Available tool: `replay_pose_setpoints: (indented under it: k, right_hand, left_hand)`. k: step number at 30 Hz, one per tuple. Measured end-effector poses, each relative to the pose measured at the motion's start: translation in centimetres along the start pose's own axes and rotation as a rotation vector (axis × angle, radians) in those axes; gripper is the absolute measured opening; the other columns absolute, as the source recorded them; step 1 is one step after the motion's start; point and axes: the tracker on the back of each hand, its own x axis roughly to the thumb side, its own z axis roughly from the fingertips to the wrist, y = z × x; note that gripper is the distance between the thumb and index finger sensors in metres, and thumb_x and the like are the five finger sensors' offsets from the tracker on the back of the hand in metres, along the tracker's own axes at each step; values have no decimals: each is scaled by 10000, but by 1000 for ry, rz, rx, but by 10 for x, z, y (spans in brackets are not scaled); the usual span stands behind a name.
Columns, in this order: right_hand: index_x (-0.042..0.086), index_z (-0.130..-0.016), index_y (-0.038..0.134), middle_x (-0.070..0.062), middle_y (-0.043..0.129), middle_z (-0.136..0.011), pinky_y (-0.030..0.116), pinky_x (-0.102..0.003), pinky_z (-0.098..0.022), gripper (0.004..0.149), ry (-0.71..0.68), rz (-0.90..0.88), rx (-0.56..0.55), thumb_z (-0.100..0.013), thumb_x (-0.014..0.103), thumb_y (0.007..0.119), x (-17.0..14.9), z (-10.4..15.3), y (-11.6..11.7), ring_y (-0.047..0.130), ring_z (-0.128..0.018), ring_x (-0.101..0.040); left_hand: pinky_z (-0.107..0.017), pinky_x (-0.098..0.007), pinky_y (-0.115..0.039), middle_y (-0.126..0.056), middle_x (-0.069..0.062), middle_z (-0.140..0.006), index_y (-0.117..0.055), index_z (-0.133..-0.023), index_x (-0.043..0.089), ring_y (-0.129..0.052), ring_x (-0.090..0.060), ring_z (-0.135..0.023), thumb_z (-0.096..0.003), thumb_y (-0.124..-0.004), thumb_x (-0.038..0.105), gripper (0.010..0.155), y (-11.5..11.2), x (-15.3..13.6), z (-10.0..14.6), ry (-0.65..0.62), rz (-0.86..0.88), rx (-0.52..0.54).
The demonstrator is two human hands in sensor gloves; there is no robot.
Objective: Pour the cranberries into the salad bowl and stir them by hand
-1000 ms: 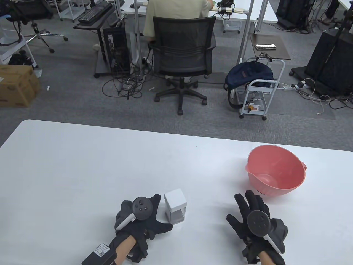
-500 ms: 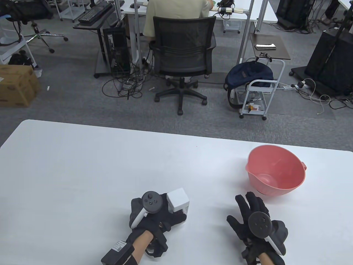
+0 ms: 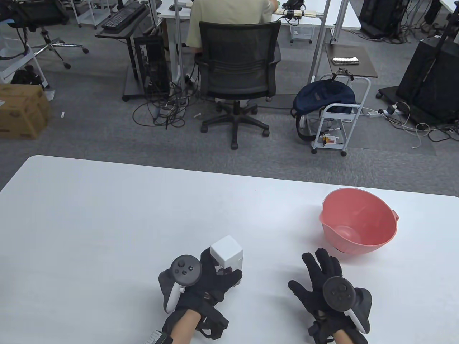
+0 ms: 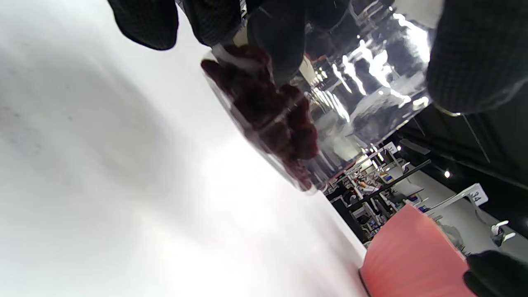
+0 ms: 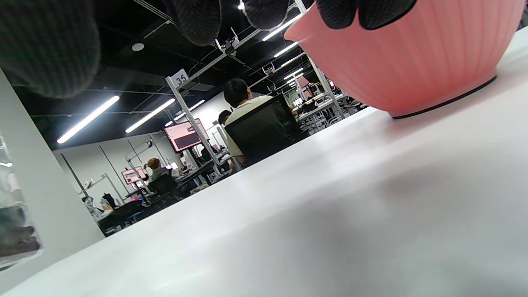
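Note:
My left hand [image 3: 215, 276] grips a small clear container with a white lid [image 3: 227, 252], lifted and tilted just above the table near the front edge. Dark red cranberries [image 4: 272, 119] fill its lower part in the left wrist view, with my gloved fingers [image 4: 284, 45] curled round the clear wall. The pink salad bowl [image 3: 358, 225] stands upright and looks empty at the right, also seen as the pink bowl [image 5: 412, 53] in the right wrist view. My right hand [image 3: 319, 276] lies flat with spread fingers on the table just in front of the bowl.
The white table [image 3: 125, 222] stretches left and back. Beyond its far edge is an office floor with a person seated on a black chair [image 3: 238, 68], a white cart [image 3: 335, 118] and cables.
My left hand closed round the container, lifted it off the table and tilted it. The right hand shifted slightly left and stays flat.

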Motion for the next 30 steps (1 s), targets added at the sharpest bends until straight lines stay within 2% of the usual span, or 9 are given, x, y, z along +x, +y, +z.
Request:
replay_pose_setpoints:
  k: [5,8,11,14,16,20,25,30]
  right_hand:
    - [407,-1050,474,-47,391,-1200,554,-615,-739,883,-24,-89,-3,-318,818,748,5,0,6,406,-1035,-521]
    - [394,-1056,460,-79,390,-1199,570,-617,-732,922,-27,-163,-17,-301,846,735,13,0,9,408,-1017,-533]
    - [351,-1069,410,-130,365,-1191,583,-627,-721,990,-16,-233,-21,-286,867,728,22,-4,12,415,-1001,-559]
    - [335,-1073,380,-151,358,-1188,600,-628,-715,1027,-27,-249,-15,-275,882,725,36,-15,14,426,-996,-568]
    - [332,-1077,360,-151,360,-1190,631,-617,-707,1067,-22,-249,-25,-251,915,700,44,-22,15,450,-993,-568]
    - [323,-1081,374,-165,368,-1188,698,-596,-673,1079,-3,-356,-8,-246,929,689,68,-38,21,513,-977,-573]
    - [329,-1087,403,-198,402,-1170,774,-564,-622,1082,-29,-438,29,-242,954,661,101,-49,36,629,-946,-549]
    - [337,-1085,417,-186,439,-1161,793,-550,-609,1073,-124,-423,63,-245,953,674,126,-48,47,674,-937,-524]
  left_hand:
    - [-730,-621,-643,-564,1,-1117,-274,-1079,422,-558,-435,-1094,-418,-933,739,986,3,-3,1,-24,29,49]
    - [-716,-619,-679,-529,-30,-1104,-268,-1076,461,-578,-445,-1079,-421,-951,722,981,1,-7,0,-37,65,30]
    - [-699,-531,-753,-520,-45,-1088,-274,-1074,483,-654,-411,-1047,-417,-959,721,978,1,-7,2,-63,54,51]
    - [-668,-507,-798,-519,-36,-1086,-279,-1071,496,-737,-350,-1006,-409,-963,732,981,3,-8,3,-73,34,89]
    - [-652,-500,-812,-524,-38,-1085,-281,-1073,493,-747,-341,-992,-409,-965,734,983,3,-10,2,-56,33,92]
    - [-628,-471,-823,-521,-37,-1102,-280,-1077,487,-733,-340,-991,-410,-964,733,986,2,-10,1,-54,28,73]
    - [-608,-421,-830,-599,35,-1158,-295,-1083,491,-741,-316,-1000,-409,-959,743,979,3,-9,0,-70,-36,77]
    - [-579,-393,-842,-669,108,-1157,-341,-1080,515,-769,-299,-986,-385,-979,751,973,2,-6,0,-87,-129,102]
